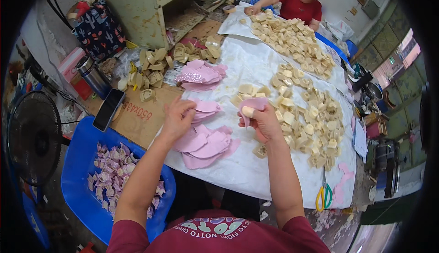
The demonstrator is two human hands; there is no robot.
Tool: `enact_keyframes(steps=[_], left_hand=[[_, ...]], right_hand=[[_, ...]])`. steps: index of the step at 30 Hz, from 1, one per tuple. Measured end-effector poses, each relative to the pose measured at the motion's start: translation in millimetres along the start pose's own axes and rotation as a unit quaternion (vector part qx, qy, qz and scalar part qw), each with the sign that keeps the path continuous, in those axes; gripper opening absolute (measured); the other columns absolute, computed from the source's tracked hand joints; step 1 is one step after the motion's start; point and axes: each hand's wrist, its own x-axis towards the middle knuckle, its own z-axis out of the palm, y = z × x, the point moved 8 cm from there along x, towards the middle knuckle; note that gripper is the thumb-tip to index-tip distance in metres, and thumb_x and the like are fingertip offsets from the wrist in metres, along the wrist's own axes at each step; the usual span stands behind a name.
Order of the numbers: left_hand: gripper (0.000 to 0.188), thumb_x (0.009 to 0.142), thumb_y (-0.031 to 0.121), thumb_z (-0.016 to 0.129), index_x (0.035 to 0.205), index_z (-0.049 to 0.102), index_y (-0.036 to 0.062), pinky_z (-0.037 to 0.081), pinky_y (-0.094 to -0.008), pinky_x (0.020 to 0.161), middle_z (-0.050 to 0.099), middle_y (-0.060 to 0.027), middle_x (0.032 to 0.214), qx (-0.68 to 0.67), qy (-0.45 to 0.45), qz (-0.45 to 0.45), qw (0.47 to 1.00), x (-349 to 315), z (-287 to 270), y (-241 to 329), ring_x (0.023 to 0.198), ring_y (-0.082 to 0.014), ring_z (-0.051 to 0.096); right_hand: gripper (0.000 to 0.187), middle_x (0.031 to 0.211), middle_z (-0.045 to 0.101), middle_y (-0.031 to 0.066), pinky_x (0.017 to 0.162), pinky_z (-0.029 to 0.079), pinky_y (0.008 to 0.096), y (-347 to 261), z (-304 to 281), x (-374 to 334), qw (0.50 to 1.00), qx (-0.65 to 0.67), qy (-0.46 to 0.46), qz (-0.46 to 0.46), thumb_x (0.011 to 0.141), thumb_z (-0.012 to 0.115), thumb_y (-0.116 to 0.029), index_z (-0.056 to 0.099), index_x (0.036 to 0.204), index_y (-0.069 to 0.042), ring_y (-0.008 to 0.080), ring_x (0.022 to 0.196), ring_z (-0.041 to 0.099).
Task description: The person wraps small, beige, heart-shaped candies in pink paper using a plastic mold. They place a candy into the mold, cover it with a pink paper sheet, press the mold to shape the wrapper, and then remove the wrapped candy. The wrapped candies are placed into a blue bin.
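Note:
Over the white-covered table, my right hand (265,124) is closed on a curved pink piece of thin sheet (254,103). A cream cap-like thing (248,111) shows at its thumb tip; I cannot tell whether it is worn or held. My left hand (178,118) has its fingertips pinched at the edge of a pink stack (206,108). More flat pink pieces (206,145) lie overlapped just nearer to me, and another pink pile (201,73) lies beyond. Many beige moulded parts (315,120) are heaped right of my right hand, a few behind it.
A blue tub (75,170) of pink-and-beige pieces stands at lower left. Near it are a phone (109,109), a steel flask (93,75) and a fan (34,138). Scissors (323,193) lie at the table's right front edge. Across the table, a person (299,6) sits by another beige heap.

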Motion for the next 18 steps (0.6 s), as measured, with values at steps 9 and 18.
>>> enact_keyframes(steps=[9,18], left_hand=[[0.047,0.08,0.014,0.073,0.123,0.058,0.0023,0.041,-0.0356,0.1,0.056,-0.0151,0.124,-0.126,0.172,0.055,0.975,-11,-37,35,0.116,-0.0274,0.054],[0.024,0.086,0.01,0.067,0.108,0.068,0.003,0.046,-0.0298,0.086,0.059,-0.0107,0.113,-0.191,-0.137,0.064,0.97,-106,21,166,0.101,-0.0198,0.059]], right_hand=[[0.055,0.088,0.068,0.0065,0.057,0.048,0.0227,24,7,-55,0.99,-0.125,-0.07,0.021,0.078,0.069,-0.001,0.048,0.129,-0.001,0.0093,0.072,0.062],[0.054,0.072,0.066,0.0068,0.06,0.047,0.0263,35,32,-126,0.935,-0.325,-0.134,0.053,0.076,0.068,-0.001,0.05,0.126,0.005,0.011,0.065,0.06]])
